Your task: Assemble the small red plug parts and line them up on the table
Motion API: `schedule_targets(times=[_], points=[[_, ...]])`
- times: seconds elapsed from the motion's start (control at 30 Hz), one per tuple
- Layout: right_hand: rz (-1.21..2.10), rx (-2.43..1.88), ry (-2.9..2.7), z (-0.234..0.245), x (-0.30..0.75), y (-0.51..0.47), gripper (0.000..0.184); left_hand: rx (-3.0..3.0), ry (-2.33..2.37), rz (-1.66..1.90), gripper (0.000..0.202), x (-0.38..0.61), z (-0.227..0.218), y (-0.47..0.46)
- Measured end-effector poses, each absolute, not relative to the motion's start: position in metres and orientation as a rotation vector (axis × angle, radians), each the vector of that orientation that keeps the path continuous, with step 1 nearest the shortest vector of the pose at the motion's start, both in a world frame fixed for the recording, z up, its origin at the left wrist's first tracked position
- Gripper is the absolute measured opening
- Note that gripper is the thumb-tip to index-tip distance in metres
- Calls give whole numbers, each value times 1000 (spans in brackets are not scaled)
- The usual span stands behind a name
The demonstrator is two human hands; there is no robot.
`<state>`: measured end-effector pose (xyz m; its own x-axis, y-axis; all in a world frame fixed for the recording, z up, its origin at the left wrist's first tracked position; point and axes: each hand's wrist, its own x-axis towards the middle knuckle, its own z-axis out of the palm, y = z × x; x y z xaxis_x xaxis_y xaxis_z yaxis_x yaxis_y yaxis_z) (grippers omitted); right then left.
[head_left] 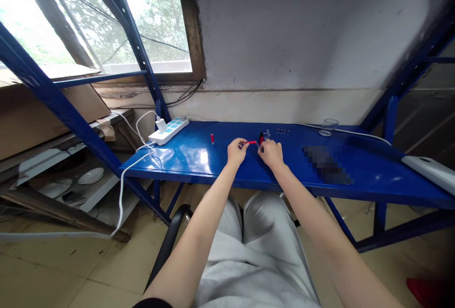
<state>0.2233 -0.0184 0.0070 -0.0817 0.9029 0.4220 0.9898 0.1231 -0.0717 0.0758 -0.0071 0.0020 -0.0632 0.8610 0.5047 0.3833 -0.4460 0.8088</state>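
My left hand [237, 151] is closed in a pinch on a slim red tube [251, 142], which points right. My right hand [271, 153] is also closed, its fingertips on a thin, pale, see-through piece [257, 144] by the tube's right end. Whether the two pieces touch is too small to tell. Just behind my right fingers stands a small black and red object [261, 136], partly hidden, with small clear pieces [268, 133] beside it. Further left, a short red piece with a pale lower end [212, 139] stands upright on the blue table [185, 156].
A white power strip [168, 131] with a plugged-in charger lies at the table's left end, its cable hanging over the edge. Several tiny parts [283, 131] lie in a row behind my right hand. Right of them are a clear glass [329, 126] and a pixelated dark object [327, 165].
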Motion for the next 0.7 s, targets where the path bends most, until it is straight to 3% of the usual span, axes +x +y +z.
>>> schedule_targets(times=[0.4, 0.7], points=[[-355, -1785, -2100, 10, 219, -22, 17, 2003, 1299, 1598, 18, 75, 7, -15], [-257, -1779, -2000, 6, 223, -18, 14, 2239, 1181, 1368, 46, 78, 3, -17]])
